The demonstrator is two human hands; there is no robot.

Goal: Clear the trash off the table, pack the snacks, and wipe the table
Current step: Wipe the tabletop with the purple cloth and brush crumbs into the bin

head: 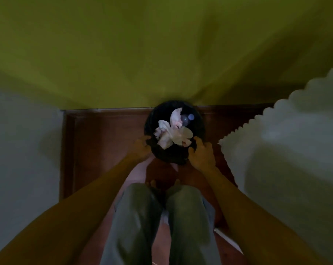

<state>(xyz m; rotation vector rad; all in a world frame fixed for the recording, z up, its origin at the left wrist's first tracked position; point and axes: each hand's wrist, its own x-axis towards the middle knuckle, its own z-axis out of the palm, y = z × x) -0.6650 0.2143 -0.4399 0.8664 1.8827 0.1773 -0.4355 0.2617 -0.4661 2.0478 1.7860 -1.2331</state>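
Observation:
A round black trash bin (198, 123) stands on the reddish floor against the green wall. Crumpled white tissues (169, 133) and a clear plastic bottle with a pale cap (188, 118) lie inside it. My left hand (140, 148) grips the bin's near left rim, fingers curled over the edge. My right hand (201, 153) grips the near right rim the same way. Both forearms reach down from the bottom corners of the view.
My legs in grey trousers (158, 222) and bare feet stand just behind the bin. A white surface with a scalloped edge (276, 134) fills the right side. A pale wall (22, 150) bounds the left. The scene is dim.

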